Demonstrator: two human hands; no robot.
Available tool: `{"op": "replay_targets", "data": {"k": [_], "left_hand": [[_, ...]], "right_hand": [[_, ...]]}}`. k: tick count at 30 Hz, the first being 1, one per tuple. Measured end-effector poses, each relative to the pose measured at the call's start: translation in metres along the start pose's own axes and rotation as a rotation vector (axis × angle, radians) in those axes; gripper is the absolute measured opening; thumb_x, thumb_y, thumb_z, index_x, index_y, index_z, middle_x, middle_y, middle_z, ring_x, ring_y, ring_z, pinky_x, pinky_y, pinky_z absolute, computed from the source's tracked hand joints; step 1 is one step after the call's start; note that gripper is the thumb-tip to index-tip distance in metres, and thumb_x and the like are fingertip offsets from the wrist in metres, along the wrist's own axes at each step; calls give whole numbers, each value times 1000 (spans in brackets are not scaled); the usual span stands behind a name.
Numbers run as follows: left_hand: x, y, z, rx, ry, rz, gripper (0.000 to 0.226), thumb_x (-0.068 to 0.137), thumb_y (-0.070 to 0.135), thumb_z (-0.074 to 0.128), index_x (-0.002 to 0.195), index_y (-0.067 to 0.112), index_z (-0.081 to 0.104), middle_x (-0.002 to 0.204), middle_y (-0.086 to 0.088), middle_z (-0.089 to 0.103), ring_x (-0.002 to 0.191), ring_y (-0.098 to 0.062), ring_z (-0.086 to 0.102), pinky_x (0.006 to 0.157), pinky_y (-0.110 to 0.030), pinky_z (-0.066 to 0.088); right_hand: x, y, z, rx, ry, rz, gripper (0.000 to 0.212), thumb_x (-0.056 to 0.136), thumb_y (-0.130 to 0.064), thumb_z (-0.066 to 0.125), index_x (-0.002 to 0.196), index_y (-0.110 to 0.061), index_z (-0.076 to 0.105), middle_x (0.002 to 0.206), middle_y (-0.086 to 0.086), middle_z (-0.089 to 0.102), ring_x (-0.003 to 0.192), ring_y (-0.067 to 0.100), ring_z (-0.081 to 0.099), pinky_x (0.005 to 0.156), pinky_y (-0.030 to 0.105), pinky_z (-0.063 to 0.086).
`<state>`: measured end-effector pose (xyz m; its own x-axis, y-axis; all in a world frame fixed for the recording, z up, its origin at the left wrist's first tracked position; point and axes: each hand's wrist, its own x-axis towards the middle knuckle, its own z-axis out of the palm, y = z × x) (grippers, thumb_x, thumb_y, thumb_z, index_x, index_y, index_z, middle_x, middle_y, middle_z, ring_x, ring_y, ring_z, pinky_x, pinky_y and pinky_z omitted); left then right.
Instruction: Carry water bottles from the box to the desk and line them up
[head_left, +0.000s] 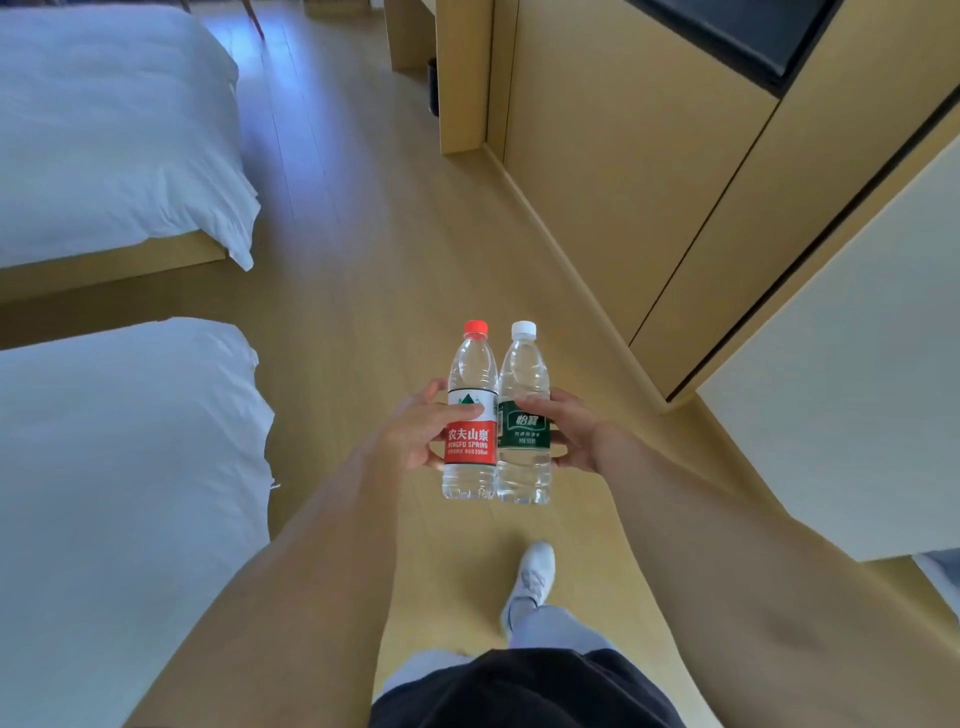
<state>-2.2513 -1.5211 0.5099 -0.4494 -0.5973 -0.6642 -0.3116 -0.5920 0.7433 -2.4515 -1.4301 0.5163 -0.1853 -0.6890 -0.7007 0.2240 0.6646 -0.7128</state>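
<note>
Dark shirt fabric (524, 691) fills the bottom edge of the view, and just beyond it a grey-trousered leg steps forward with a white shoe (532, 574) planted on the wooden floor (363, 270). Two bare forearms reach out ahead, meeting at the middle. Left hand (415, 434) grips the red bottle (470, 415), thumb curled across the front of its red and white label, the other fingers wrapped behind it and mostly hidden. Right hand (569, 431) grips the green bottle (523, 415), thumb lying over the top of the green label, fingers curling round the far side. Both bottles stand upright, side by side and touching, red cap on the left one, white cap on the right one, held in the air above the floor with nothing under them. Clear water shows through both. Two beds with white bedding (114, 135) run along the left side of the room, one near, one farther off, with a gap of floor between them. Pale wooden cabinets (623, 171) line the right side, and a white panel (857, 374) juts in at the right edge.
</note>
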Motion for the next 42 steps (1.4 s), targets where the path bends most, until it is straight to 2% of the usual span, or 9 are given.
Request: {"op": "replay_targets", "data": {"k": [2, 5, 8, 11, 20, 26, 34, 38, 42], "left_hand": [[24, 18, -9, -25, 15, 7, 62, 81, 19, 84, 133, 31, 51, 105, -9, 76, 92, -27, 73, 88, -64, 54], [60, 49, -23, -51, 45, 3, 62, 81, 17, 84, 132, 31, 52, 103, -9, 77, 90, -27, 74, 83, -58, 57], [101, 86, -36, -54, 78, 23, 61, 81, 16, 83, 132, 31, 52, 108, -12, 75, 94, -30, 72, 86, -61, 55], [141, 126, -50, -90, 118, 14, 65, 81, 15, 83, 135, 31, 50, 110, -14, 73, 97, -33, 72, 87, -63, 55], [232, 233, -91, -229, 143, 53, 67, 81, 12, 82, 136, 29, 50, 108, -14, 74, 89, -30, 73, 76, -54, 59], [286, 283, -137, -264, 147, 48, 62, 82, 9, 80, 132, 30, 52, 110, -16, 72, 95, -33, 71, 87, -63, 54], [389, 373, -238, -234, 100, 76, 59, 82, 8, 80, 131, 28, 53, 111, -17, 72, 96, -33, 71, 82, -58, 58], [433, 424, -296, -200, 77, 74, 57, 80, 11, 82, 128, 30, 56, 100, -13, 77, 88, -29, 73, 78, -56, 59], [470, 477, -343, -152, 64, 72, 60, 79, 11, 84, 127, 31, 55, 95, -10, 78, 86, -28, 76, 74, -54, 60]], "right_hand": [[27, -24, 0, -10, -17, 0, 47, 79, -37, 82, 120, -26, 62, 117, 2, 70, 109, 23, 65, 91, 47, 51], [70, -61, -1, -32, -33, -4, 43, 78, -37, 82, 116, -27, 65, 114, 3, 71, 105, 22, 66, 77, 40, 52], [117, -102, -4, -40, -66, -12, 41, 77, -37, 83, 111, -27, 65, 110, 3, 72, 100, 21, 68, 72, 38, 54], [163, -153, -7, -87, -99, 4, 45, 77, -38, 83, 115, -27, 63, 111, 3, 72, 101, 20, 68, 72, 38, 54], [268, -288, -3, -184, -182, -16, 46, 81, -37, 80, 121, -27, 61, 118, 6, 70, 108, 24, 67, 75, 39, 54], [337, -347, 21, -207, -192, 0, 46, 81, -37, 79, 121, -24, 61, 118, 6, 70, 109, 24, 66, 77, 40, 54], [448, -449, 79, -199, -141, -18, 47, 82, -37, 79, 122, -20, 61, 118, 7, 70, 109, 25, 67, 80, 42, 56], [494, -504, 114, -174, -133, -10, 41, 83, -36, 79, 117, -20, 63, 115, 7, 71, 101, 23, 68, 79, 41, 56], [537, -552, 140, -132, -116, -21, 39, 82, -35, 79, 115, -21, 64, 115, 6, 71, 106, 23, 67, 88, 46, 55]]}}
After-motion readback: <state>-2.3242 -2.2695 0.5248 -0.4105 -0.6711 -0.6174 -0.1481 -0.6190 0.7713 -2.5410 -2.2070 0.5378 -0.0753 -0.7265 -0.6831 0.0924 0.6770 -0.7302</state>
